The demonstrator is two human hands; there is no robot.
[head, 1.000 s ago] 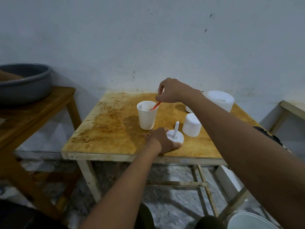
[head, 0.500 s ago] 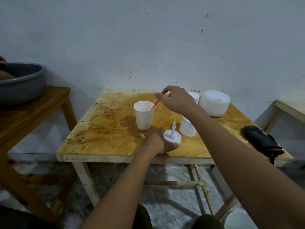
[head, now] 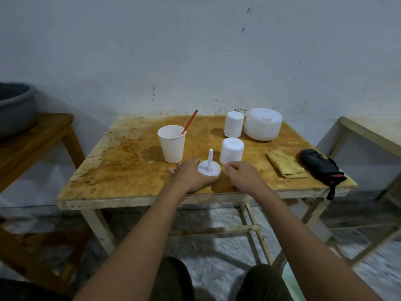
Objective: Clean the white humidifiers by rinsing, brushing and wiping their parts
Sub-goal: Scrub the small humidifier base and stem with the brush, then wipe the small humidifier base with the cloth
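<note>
Setting: a stained wooden table (head: 130,161) fills the centre of the frame, set against a pale wall.
Task part: a white humidifier disc with an upright stem (head: 209,168) stands on the table near its front edge, at frame centre.
Left hand (head: 191,174): rests on the table and grips the disc from its left side, fingers curled round the rim.
Right hand (head: 243,175): lies just right of the disc with fingers loosely curled and nothing held; whether its fingertips touch the rim cannot be told.
Hands, relation: close together, one on each side of the disc.
Paper cup (head: 172,144): upright, up and left of the disc, with a red-handled brush (head: 189,122) leaning in it, handle pointing to the upper right.
Short white cover (head: 231,151): a cylinder standing up and right of the disc.
Tall white cylinder (head: 233,124): farther back, near the wall.
Round white humidifier (head: 263,123): the widest white body, just right of the tall cylinder.
Folded yellow cloth (head: 286,166): flat on the table, right of centre.
Black bundle (head: 321,166): at the table's right edge, a strap hanging over the front.
Grey basin (head: 15,107): at the left edge of the frame, on a darker side table (head: 32,135).
</note>
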